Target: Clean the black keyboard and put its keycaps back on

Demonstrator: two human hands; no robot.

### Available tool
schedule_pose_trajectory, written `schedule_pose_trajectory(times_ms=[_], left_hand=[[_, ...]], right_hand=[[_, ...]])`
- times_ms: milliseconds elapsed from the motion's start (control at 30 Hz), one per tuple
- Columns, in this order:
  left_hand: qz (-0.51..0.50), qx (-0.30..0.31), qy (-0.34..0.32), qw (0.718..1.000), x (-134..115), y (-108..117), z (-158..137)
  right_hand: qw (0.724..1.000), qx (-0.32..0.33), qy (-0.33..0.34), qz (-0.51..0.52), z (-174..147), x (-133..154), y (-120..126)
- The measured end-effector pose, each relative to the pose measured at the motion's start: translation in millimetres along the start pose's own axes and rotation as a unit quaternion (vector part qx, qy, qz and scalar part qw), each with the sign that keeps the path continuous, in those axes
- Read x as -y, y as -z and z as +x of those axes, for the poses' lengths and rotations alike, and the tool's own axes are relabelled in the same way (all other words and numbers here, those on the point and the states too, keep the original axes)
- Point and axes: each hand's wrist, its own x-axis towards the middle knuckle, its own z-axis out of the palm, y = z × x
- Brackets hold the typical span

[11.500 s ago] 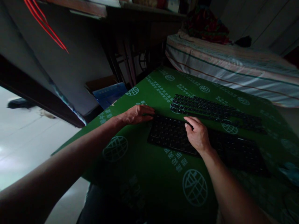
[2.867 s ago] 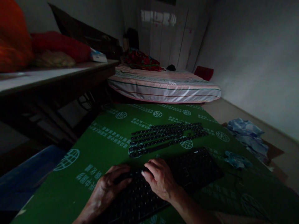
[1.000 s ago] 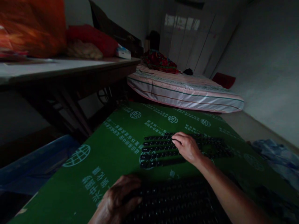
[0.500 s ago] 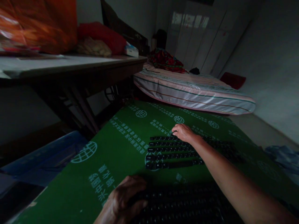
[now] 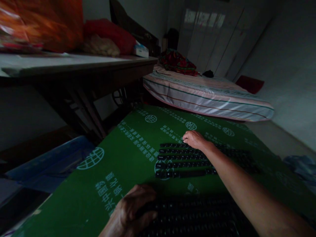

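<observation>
A black keyboard (image 5: 195, 215) lies at the near edge of the view, dark and partly cut off by the frame. My left hand (image 5: 134, 209) grips its left end, with fingers over the top and thumb at the front. Farther off, black keycaps (image 5: 182, 164) are laid out in rows on a green board (image 5: 128, 158). Above the top row, my right hand (image 5: 194, 140) is closed in a pinch at a small dark keycap, mostly hidden by the fingertips. My right forearm crosses over the right part of the rows and the keyboard.
To the left stands a table (image 5: 106, 65) with an orange bag (image 5: 44, 26) and a red bag (image 5: 110, 33) on it. Below it is a blue container (image 5: 56, 161). A bed (image 5: 209, 95) is beyond the board, and crumpled cloth (image 5: 301, 168) lies at right.
The view has shifted slightly. My right hand stays at the top row of keycaps with almost no movement, and my left hand keeps its grip on the keyboard.
</observation>
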Motion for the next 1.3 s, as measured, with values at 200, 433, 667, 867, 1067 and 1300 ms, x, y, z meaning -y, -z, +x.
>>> schedule_pose_trajectory(times_ms=[200,433,667,867,1067,1300], left_hand=[[0.003,-0.017,-0.014,1.0,-0.5,-1.2,0.0],[0.005,-0.008,0.002,1.0,-0.3,-1.3,-1.1],[-0.003,-0.016,-0.001,1.0,-0.6,-2.0,-1.7],[0.003,-0.037,-0.029,0.999,0.7,-2.3,0.9],[-0.009,-0.032,-0.003,0.999,-5.0,-0.1,2.1],[-0.008,-0.026,-0.01,1.0,-6.5,0.3,2.7]], right_hand=[[1.0,0.005,-0.001,-0.001,0.3,1.2,0.5],[1.0,0.006,-0.008,0.006,2.7,0.4,-1.3],[1.0,-0.002,-0.013,0.017,5.0,-1.2,-5.4],[0.999,-0.029,-0.012,0.031,3.5,-1.5,0.9],[0.995,-0.074,0.019,0.071,-45.5,19.2,14.1],[0.957,-0.148,0.085,0.235,-153.5,59.6,-14.5]])
